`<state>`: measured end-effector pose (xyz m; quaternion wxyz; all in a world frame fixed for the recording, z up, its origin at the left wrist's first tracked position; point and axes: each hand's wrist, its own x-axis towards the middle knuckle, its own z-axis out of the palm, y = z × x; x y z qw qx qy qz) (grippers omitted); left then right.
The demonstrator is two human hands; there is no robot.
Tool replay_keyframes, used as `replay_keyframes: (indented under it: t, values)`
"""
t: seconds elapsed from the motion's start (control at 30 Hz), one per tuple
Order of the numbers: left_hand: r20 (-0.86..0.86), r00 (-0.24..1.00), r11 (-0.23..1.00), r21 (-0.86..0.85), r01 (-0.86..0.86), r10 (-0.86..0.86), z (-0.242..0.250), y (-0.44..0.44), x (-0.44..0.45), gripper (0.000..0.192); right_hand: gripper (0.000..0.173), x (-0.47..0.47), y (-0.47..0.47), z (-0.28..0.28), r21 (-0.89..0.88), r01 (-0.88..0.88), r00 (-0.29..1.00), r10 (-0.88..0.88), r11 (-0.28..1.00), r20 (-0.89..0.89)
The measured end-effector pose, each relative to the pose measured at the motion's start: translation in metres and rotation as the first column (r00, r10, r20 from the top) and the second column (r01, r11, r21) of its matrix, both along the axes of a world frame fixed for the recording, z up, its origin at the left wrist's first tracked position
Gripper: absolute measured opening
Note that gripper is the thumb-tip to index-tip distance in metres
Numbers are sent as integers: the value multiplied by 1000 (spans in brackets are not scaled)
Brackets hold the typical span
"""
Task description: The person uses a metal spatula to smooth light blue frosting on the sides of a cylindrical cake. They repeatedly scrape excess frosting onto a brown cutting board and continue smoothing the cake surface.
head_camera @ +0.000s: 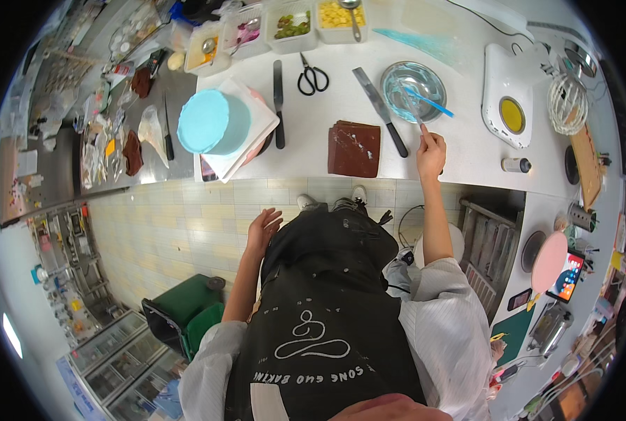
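Note:
My right hand [430, 155] grips a narrow metal spatula [413, 108] whose blade reaches into a steel mixing bowl [422, 68]. Pale blue cream is smeared around the inside of the bowl, and a bright blue utensil [435, 101] leans across its rim. Beside the bowl lies a palette knife with a black handle [396, 138]. A folded brown cloth [353, 152], spotted with cream, rests near the table's front edge. My left hand [263, 229] hangs at my side over the floor, holding nothing. A cake coated in pale blue cream [207, 122] stands on a white board at the left.
Black-handled scissors [311, 79] and another palette knife [278, 105] lie on the white table. Along the back stand tubs of cut fruit, including yellow cubes [339, 14] and green pieces [292, 25]. A white scale-like appliance [511, 100] sits at the right; a green bin [186, 308] stands behind my left side.

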<state>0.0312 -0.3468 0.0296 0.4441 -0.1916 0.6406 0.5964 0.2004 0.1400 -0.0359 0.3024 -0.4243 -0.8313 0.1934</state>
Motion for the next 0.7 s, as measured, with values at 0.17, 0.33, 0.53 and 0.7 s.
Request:
replay_keyframes:
  t: [0.17,0.33,0.53,0.7]
  values:
    - [16,999,998,-48,-30,30,-1,-10,11,55,42,59,-11,8,1,28,998,-28,1000,49]
    - [-2,1000,997,-72,-30,30,-8,-16,11,53,44,143,-23,22,-21,-8,994,10,1000,105]
    - [-13,1000,997,-76,-5,4,-14,-10,8,53,38,148,-17,44,-140,68,995,-77,988,-60]
    - [-2,999,997,-76,34,-35,-10,1,2,52,34,86,-25,40,-175,72,992,-52,982,119]
